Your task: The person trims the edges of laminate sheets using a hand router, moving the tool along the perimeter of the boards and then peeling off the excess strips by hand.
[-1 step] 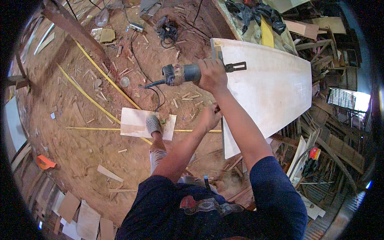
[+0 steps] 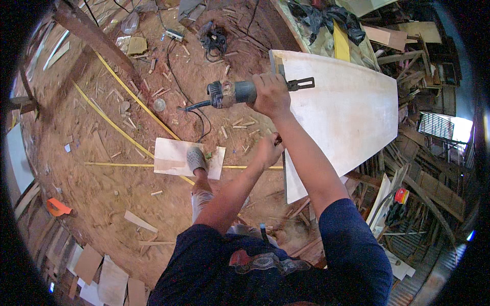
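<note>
My right hand point(image 2: 270, 94) is shut on a dark cylindrical power tool point(image 2: 229, 94) with a slotted black guide point(image 2: 301, 84) and a trailing cord. It lies horizontally over the left edge of a large tapered white board point(image 2: 342, 117). My left hand point(image 2: 268, 148) is closed lower down at that board edge, its fingers curled round something dark that I cannot make out, partly behind my right forearm.
My shoed foot point(image 2: 195, 160) is on a pale panel point(image 2: 168, 158) on the dirt floor, among wood offcuts, yellow strips point(image 2: 117, 164) and cords. A brown beam point(image 2: 92, 41) stands upper left, an orange object point(image 2: 58, 206) lies left, and piled timber point(image 2: 439, 194) fills the right.
</note>
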Motion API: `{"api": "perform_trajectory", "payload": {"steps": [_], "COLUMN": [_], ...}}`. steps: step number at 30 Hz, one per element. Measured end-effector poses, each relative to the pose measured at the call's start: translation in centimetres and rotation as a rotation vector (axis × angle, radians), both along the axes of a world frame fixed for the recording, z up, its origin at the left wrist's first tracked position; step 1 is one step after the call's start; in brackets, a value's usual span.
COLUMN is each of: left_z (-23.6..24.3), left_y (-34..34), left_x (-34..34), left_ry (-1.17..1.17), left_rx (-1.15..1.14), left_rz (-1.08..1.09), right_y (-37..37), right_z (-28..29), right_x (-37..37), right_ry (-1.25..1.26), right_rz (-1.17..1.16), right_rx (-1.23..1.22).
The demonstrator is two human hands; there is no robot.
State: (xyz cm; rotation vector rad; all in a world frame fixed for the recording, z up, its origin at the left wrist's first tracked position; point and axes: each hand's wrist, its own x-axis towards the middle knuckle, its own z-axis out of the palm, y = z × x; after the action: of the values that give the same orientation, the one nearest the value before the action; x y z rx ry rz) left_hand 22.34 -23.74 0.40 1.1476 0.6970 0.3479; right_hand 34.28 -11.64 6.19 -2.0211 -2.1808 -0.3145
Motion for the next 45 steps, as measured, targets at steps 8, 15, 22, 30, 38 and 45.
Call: {"api": "perform_trajectory", "payload": {"steps": [8,15,22,30,38,45], "left_z": [-2.2,1.2,-0.3,-0.8,2.0,16.3], "left_y": [-0.5,1.9,1.0,0.9,4.9,18.7], "left_x": [0.8,-0.4,0.2,0.8,-7.8,-14.6], "left_ry": [-0.061,0.064,0.072,0.077,0.198,-0.420], "left_rx": [-0.065,0.026,-0.105,-0.044,0.004,-0.557], "left_rz": [0.078,-0.045,-0.021,-0.141,-0.547,-0.870], "right_y": [4.5,8.2,12.8,16.0,2.3,-16.4], "right_z": [0.6,0.2,0.5,1.5,11.1,13.8], "right_x": [0.5,2.2,3.0,5.7,2.9,5.8], "right_ry": [0.013,-0.027,-0.078,-0.160,0.015,0.071], "right_rz": [0.029,0.033,0.057,-0.010,-0.111,-0.312], "right_rx": [0.036,0.049,0.090,0.093,0.145,-0.046]}}
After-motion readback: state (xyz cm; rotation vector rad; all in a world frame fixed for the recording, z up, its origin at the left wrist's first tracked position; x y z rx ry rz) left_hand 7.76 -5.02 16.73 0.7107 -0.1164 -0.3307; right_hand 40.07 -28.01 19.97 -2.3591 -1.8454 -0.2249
